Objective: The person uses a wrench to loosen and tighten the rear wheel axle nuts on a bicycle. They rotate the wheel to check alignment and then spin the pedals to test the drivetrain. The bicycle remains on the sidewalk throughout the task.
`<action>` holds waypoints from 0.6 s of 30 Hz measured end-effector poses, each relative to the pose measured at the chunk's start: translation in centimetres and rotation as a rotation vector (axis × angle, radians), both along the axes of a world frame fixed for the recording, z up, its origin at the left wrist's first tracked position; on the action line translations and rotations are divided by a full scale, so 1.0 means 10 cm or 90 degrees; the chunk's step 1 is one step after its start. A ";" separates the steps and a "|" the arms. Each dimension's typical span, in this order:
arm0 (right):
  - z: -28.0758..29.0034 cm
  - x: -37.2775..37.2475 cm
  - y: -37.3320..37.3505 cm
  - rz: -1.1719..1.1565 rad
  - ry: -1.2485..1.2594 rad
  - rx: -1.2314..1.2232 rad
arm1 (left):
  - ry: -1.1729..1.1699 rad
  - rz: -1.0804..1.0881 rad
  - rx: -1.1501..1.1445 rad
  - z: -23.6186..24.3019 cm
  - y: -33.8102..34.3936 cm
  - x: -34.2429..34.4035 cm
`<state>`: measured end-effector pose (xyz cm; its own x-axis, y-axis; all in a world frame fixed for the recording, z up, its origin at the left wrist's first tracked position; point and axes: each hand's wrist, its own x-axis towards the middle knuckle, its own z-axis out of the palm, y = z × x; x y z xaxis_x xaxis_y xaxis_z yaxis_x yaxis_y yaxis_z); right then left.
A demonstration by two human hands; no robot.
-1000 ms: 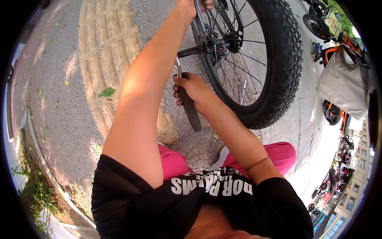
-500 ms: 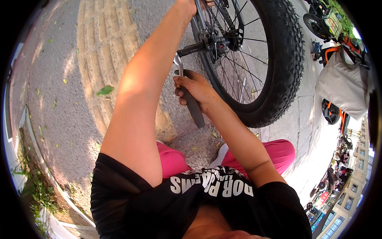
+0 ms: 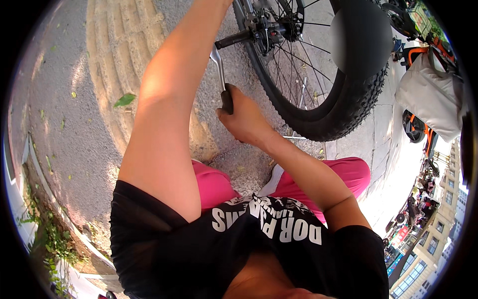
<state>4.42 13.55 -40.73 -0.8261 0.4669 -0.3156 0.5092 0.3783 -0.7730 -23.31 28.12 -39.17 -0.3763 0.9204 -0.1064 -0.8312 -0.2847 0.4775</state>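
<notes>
My right hand (image 3: 244, 115) is closed around the dark handle of a wrench (image 3: 217, 64), whose silver neck bends up to a black cylindrical peg (image 3: 234, 39). The wrench's far end is partly hidden behind my left forearm (image 3: 174, 84), so I cannot see just how it meets the peg. This peg sticks out sideways from the hub (image 3: 269, 32) of a fat-tyred bicycle wheel (image 3: 311, 130). Beyond the top edge of the picture my left arm carries on, with the hand out of sight. Part of the tyre is blurred.
A thin metal rod (image 3: 302, 92) shows beyond the spokes. Off to the right stand orange-and-black bikes (image 3: 416, 122), one under a grey cover (image 3: 427, 94). Yellow ridged paving (image 3: 119, 50) with a green leaf (image 3: 124, 100) lies to the left. My pink-trousered knees (image 3: 348, 180) are bent below.
My right hand has turned on the wrench, now covering the handle end that stuck out below it. The wheel sits higher in view, and my left hand has passed out at the top.
</notes>
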 end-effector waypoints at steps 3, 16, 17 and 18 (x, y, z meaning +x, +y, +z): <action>-0.43 0.15 0.02 -0.016 0.048 0.013 | -0.010 0.003 -0.017 0.03 -0.02 -0.01; -1.95 -0.65 0.41 -0.189 -0.075 0.130 | -0.013 0.014 -0.047 0.08 -0.06 0.03; -1.97 -0.70 0.41 -0.205 -0.061 0.109 | -0.010 0.015 -0.043 0.06 -0.07 0.03; -1.99 -0.75 0.42 -0.222 -0.047 0.087 | -0.007 0.016 -0.040 0.05 -0.08 0.03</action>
